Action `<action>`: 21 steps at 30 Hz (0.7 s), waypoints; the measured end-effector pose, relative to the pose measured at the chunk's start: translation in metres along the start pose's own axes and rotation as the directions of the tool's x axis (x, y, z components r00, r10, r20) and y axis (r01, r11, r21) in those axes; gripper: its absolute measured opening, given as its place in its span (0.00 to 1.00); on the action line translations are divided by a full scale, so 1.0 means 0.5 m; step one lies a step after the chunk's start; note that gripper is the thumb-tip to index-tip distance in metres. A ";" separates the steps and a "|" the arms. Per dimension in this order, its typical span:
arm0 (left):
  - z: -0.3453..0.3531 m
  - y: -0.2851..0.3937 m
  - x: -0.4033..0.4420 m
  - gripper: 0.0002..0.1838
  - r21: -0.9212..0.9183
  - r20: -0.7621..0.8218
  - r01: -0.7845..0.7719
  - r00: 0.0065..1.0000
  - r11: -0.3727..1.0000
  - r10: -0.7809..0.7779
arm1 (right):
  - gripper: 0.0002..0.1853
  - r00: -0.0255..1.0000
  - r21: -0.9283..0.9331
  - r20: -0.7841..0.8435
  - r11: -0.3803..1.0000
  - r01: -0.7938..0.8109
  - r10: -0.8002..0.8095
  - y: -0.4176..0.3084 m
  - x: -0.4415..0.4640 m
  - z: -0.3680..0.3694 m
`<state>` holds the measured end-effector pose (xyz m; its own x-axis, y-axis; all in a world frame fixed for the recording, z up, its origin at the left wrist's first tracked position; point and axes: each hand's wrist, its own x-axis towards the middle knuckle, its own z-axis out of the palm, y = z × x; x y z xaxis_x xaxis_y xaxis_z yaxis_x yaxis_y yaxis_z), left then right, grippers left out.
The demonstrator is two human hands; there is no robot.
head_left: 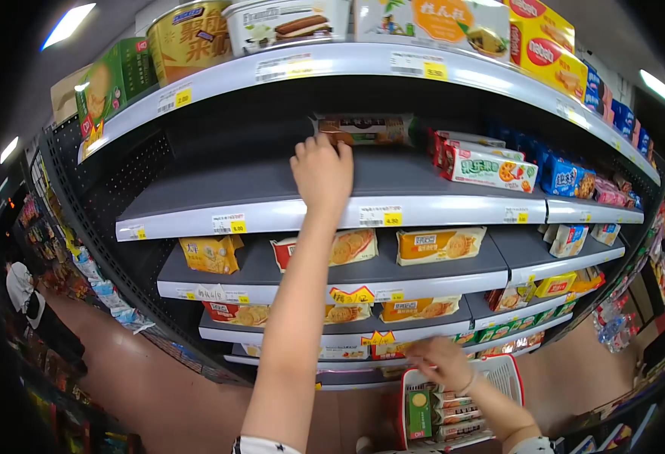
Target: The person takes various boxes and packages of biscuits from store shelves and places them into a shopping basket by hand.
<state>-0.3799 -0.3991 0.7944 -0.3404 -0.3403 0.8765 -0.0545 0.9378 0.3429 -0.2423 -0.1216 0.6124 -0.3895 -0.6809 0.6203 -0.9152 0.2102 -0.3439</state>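
Observation:
My left hand reaches deep into the wide upper shelf. Its fingers are bent and a little apart at the lower left of a dark biscuit packet standing at the back. They seem to touch the packet; I cannot see a grip around it. My right hand hangs lower down, over the far rim of a white and red shopping basket. Its fingers are loosely curled and apart, slightly blurred, with nothing visible in them. A green box and several biscuit packets lie in the basket.
Red and white biscuit packets and blue packets stand right on the same shelf. Above, a shelf edge carries boxes and a gold tin. Lower shelves hold yellow packets. A person is in the left aisle.

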 end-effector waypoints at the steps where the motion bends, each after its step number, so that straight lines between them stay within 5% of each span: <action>1: 0.001 -0.002 -0.001 0.15 -0.003 0.031 0.024 0.999 1.000 -0.024 | 0.12 0.990 -0.172 0.001 0.975 0.139 -0.141 -0.012 0.068 -0.047; 4: 0.000 0.001 -0.002 0.15 -0.038 0.019 0.004 1.000 0.999 -0.003 | 0.13 0.910 -0.610 0.008 0.719 0.334 -0.416 -0.038 0.255 -0.154; 8: 0.003 0.001 -0.004 0.14 -0.009 -0.030 -0.003 1.000 1.000 0.003 | 0.14 0.928 -0.775 -0.027 0.594 0.216 -0.373 0.021 0.453 -0.202; 12: 0.007 0.004 -0.004 0.12 0.003 -0.056 -0.010 0.998 1.000 0.010 | 0.24 0.973 -0.837 0.091 0.513 0.191 -0.214 0.164 0.621 -0.205; 14: 0.009 0.006 -0.003 0.12 0.010 -0.054 0.015 0.998 1.000 -0.014 | 0.32 0.995 -0.786 0.077 0.610 0.098 -0.061 0.231 0.680 -0.201; 15: 0.009 0.007 -0.003 0.11 0.026 -0.051 0.005 0.999 1.000 -0.004 | 0.37 0.979 -0.625 0.075 0.774 -0.101 0.188 0.258 0.719 -0.204; 18: 0.009 0.009 -0.003 0.11 0.059 -0.055 -0.036 0.998 0.998 0.039 | 0.39 0.920 -0.455 0.135 0.848 -0.272 0.367 0.292 0.747 -0.198; 20: 0.008 0.011 -0.004 0.11 0.078 -0.049 -0.110 0.992 0.991 0.114 | 0.42 0.875 -0.511 0.181 0.803 -0.307 0.449 0.304 0.764 -0.186; 21: 0.008 0.011 -0.004 0.11 0.066 -0.096 -0.125 0.987 0.990 0.131 | 0.43 0.866 -0.722 0.105 0.636 -0.272 0.490 0.304 0.770 -0.180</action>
<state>-0.3833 -0.3930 0.7932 -0.2525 -0.2195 0.9424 -0.0729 0.9755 0.2077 -0.5407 -0.2887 0.8625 -0.7742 -0.5604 0.2943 -0.5511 0.8255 0.1220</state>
